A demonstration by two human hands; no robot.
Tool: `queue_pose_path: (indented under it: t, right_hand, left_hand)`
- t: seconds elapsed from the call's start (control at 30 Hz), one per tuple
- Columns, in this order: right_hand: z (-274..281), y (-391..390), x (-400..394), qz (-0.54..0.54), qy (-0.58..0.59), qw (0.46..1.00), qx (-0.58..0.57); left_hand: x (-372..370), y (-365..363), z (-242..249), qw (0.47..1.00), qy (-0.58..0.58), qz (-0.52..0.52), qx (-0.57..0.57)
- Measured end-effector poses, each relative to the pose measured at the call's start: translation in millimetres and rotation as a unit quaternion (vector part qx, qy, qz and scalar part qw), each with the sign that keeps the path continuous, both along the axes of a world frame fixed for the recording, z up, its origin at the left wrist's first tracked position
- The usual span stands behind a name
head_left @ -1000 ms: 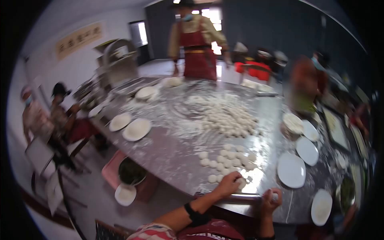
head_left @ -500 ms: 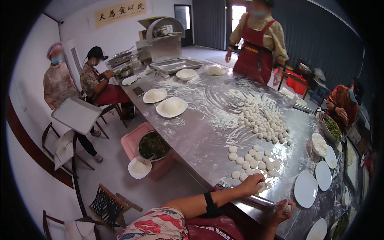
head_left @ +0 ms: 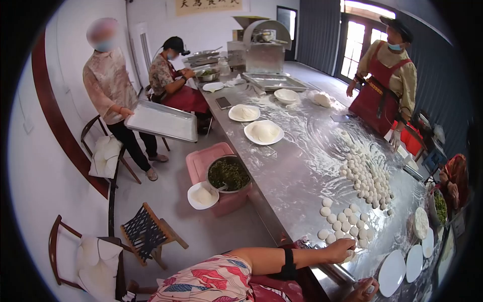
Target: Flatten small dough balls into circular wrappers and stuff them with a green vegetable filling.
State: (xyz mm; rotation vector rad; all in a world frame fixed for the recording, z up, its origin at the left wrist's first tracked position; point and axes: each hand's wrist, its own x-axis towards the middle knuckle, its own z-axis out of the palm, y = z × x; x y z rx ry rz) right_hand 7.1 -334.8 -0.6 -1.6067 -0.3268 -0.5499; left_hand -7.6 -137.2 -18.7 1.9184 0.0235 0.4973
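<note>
My left hand (head_left: 342, 249) is closed, its fingers down on a pale dough piece (head_left: 350, 256) at the table's near edge. Lower down, my right hand (head_left: 364, 290) wraps round the end of a metal rolling pin (head_left: 338, 271), which lies along that edge. Flattened dough rounds (head_left: 346, 218) lie just beyond my left hand. Farther back is a larger heap of small dough pieces (head_left: 366, 181) in scattered flour. White plates (head_left: 391, 273) stand to the right of my hands.
Beyond the metal table (head_left: 282, 171), one person holds a tray (head_left: 163, 121), another sits working, and a third stands in a red apron (head_left: 381, 93). Someone sits at the right edge. A bowl of greens (head_left: 229, 173) rests on a pink bin (head_left: 198, 161). Chairs stand left.
The view has swung left, so the scene sits farther right. The person with the tray has come closer to the table. My left hand remains at the dough and my right hand at the pin.
</note>
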Motion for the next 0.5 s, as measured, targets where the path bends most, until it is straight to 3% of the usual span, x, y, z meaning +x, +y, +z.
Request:
queue_pose_path:
  t: [0.37, 0.5]
  right_hand:
    - [-13.3, -8.2, 9.5, -0.024, -0.021, 0.999, -0.030]
    - [-18.2, -2.1, 10.1, -0.009, 0.044, 0.999, 0.024]
  left_hand:
    - [1.6, -1.4, -3.8, 1.000, -0.005, 0.007, -0.004]
    - [14.6, -3.7, -18.1, 0.999, 0.009, 0.026, 0.037]
